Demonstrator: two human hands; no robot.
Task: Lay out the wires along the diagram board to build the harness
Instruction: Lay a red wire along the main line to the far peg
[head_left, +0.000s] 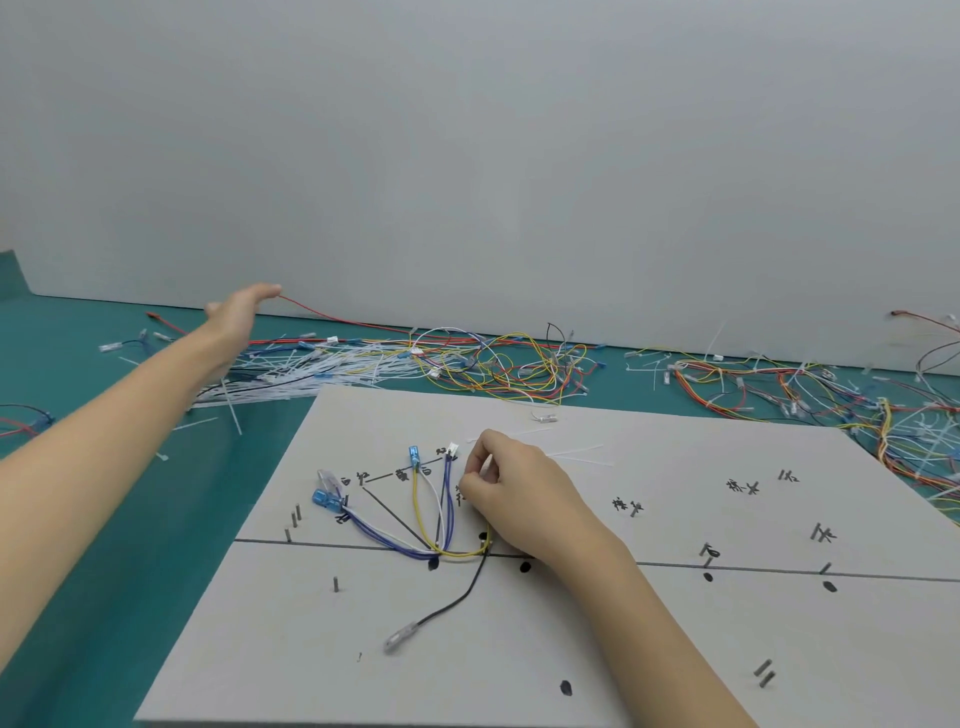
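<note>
The grey diagram board (675, 649) lies on the green table, with drawn lines, written marks and metal pins. Yellow, white, blue and black wires (431, 514) fan out on it from a point on the horizontal line up to blue and white connectors. A black wire (457, 597) with a clear terminal runs down toward me. My right hand (514, 493) rests on the board with fingers curled, pinching something small and pale beside the wires. My left hand (241, 317) is stretched far to the back left and holds the end of a red wire (343, 319) pulled out of the pile.
Loose wires and white cable ties (332, 369) are heaped behind the board. A tangle of yellow, red and white wires (509, 364) lies at the back centre, another heap (779, 384) at the right. A grey wall stands close behind.
</note>
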